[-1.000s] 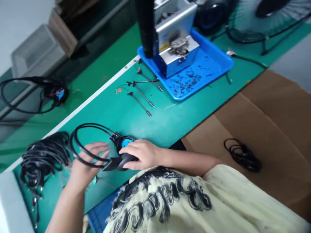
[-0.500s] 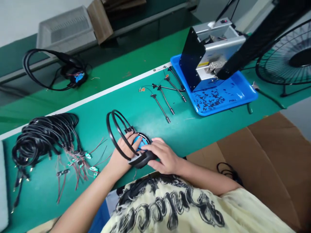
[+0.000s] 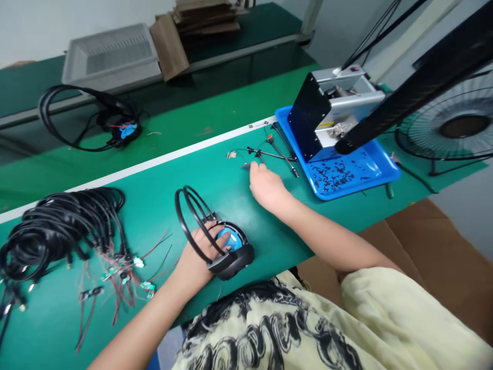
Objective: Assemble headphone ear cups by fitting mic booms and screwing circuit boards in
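Observation:
A black headset (image 3: 231,264) with a double-band headband and a blue inner face in its ear cup stands tilted on the green table. My left hand (image 3: 202,249) is closed around it, fingers passing under the bands and pressing at the blue part. My right hand (image 3: 267,187) is farther up the table, its fingers closed over a thin gooseneck microphone boom. Only the dark end of that boom (image 3: 247,166) shows past the fingertips. More microphone booms (image 3: 283,155) lie just beyond this hand, partly covered by it.
A bundle of black cables (image 3: 65,226) with bare wires and small green boards lies at left. On the right, a blue tray (image 3: 321,192) holds a metal machine (image 3: 346,108) and black scraps. A fan (image 3: 462,126) stands behind a thick black hose. Another headset (image 3: 123,131) lies across the white strip.
My right hand has left the headset and moved up and right to the microphone booms, closing over one. My left hand stays on the headset. The whole view has shifted slightly.

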A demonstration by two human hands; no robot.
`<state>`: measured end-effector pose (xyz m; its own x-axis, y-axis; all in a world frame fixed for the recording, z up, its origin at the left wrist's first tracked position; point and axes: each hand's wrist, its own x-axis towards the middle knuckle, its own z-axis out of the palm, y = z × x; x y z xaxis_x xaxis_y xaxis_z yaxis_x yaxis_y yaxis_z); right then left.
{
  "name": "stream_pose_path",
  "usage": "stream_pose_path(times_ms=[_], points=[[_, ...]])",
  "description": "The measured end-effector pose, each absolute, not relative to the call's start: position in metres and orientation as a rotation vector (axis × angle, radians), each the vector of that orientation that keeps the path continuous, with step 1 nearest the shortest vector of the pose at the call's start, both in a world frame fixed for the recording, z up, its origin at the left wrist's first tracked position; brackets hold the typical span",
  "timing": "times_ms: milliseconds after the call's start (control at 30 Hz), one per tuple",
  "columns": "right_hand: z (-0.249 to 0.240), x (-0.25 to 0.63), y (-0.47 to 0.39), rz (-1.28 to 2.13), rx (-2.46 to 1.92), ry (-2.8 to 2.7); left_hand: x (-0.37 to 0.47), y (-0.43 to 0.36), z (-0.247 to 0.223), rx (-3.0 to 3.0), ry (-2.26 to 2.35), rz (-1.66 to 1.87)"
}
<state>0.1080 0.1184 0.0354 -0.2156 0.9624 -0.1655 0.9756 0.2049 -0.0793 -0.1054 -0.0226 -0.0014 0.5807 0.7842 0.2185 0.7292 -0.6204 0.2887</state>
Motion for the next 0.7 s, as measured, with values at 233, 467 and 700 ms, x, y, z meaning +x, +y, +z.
stream_pose_path(times_ms=[233,467,700], points=[[0.096,0.123,0.074,0.0,1.302,2.758,-0.104,0.004,0.032,2.645,1.407,0.943],[0.088,0.099,0.112,0.197,0.664,3.278,-0.066,0.03,0.045,1.514,1.353,0.641],[0.042,0.078,0.14,0.083,0.576,3.37,-0.066,0.026,0.043,0.626,0.902,0.79]])
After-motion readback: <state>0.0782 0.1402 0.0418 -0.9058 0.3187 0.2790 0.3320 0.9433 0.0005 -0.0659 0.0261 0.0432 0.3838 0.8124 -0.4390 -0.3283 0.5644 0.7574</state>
